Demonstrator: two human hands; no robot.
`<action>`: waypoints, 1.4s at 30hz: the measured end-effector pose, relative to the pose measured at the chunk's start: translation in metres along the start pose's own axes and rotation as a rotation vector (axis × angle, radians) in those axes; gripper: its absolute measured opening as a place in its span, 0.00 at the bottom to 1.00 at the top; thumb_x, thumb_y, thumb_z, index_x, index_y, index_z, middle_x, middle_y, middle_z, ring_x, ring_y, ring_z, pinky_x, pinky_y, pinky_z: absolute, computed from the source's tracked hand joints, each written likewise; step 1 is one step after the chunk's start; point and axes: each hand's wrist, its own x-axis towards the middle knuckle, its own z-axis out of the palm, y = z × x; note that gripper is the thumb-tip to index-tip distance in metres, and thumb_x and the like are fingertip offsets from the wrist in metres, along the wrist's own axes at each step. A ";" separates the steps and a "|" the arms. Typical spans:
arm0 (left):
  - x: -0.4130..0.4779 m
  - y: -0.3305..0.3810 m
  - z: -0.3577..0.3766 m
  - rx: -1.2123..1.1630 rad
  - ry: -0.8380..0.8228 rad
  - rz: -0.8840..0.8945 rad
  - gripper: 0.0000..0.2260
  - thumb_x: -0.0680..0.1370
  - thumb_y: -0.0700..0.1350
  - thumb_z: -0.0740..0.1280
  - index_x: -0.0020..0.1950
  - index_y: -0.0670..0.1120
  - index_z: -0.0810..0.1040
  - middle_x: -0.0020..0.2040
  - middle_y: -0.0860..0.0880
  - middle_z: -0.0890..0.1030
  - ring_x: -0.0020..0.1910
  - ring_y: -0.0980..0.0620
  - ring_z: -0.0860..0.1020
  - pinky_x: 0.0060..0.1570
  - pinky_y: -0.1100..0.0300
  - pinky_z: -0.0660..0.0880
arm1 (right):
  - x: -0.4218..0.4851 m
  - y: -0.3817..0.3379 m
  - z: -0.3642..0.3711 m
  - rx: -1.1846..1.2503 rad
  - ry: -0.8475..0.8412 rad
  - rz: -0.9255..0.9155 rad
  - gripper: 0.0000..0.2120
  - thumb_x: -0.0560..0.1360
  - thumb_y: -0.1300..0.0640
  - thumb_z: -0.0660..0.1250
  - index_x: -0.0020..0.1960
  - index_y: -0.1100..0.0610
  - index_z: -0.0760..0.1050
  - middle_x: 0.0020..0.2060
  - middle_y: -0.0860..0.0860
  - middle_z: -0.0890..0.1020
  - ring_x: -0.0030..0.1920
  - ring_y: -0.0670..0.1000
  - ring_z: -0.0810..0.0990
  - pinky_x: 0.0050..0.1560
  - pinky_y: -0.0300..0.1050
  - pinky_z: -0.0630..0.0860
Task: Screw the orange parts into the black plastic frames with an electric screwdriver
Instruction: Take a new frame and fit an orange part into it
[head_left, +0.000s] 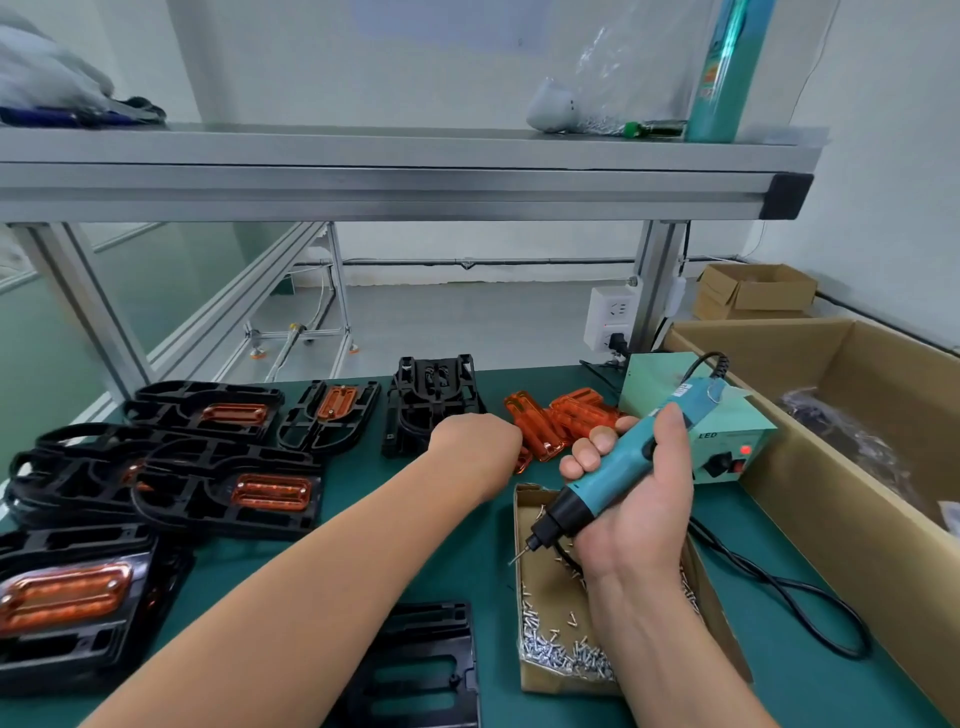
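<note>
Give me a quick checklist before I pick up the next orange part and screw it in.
1. Screwdriver gripped in right hand: ok.
2. Power box red light on: ok.
3. Screws left in cardboard box: ok.
4. Empty black frame in front of you: ok.
5. Left hand has hold of one of the loose orange parts: cannot tell, fingers hidden.
6. Screw on the bit: cannot tell.

Left forearm (311, 571): bare, extended from near left toward far centre, wrist straight. Left hand (475, 447): back facing up, knuckles bent, fingers hidden beyond it. Right forearm (670, 649): raised from near right. Right hand (634, 499): fingers and thumb wrapped round the electric screwdriver (621, 460), bit angled down-left.
</note>
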 end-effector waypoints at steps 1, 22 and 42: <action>-0.002 -0.002 0.000 -0.010 0.008 0.002 0.15 0.82 0.37 0.63 0.67 0.48 0.77 0.59 0.47 0.81 0.58 0.43 0.81 0.46 0.50 0.76 | -0.001 0.001 0.001 0.011 -0.011 -0.005 0.18 0.84 0.40 0.65 0.46 0.55 0.72 0.34 0.52 0.72 0.31 0.50 0.71 0.32 0.43 0.71; -0.145 -0.076 0.030 -0.224 0.041 -0.103 0.10 0.80 0.59 0.67 0.53 0.55 0.78 0.47 0.52 0.82 0.49 0.47 0.81 0.41 0.55 0.71 | -0.011 0.006 0.002 -0.033 -0.078 0.034 0.18 0.83 0.40 0.65 0.45 0.53 0.71 0.35 0.51 0.71 0.32 0.50 0.70 0.33 0.43 0.71; -0.163 -0.106 0.060 -0.763 0.019 -0.117 0.19 0.75 0.61 0.75 0.64 0.62 0.79 0.36 0.57 0.79 0.33 0.61 0.76 0.35 0.62 0.69 | -0.025 0.015 0.007 -0.115 -0.127 0.050 0.18 0.82 0.40 0.65 0.45 0.54 0.73 0.35 0.51 0.72 0.33 0.50 0.70 0.34 0.42 0.72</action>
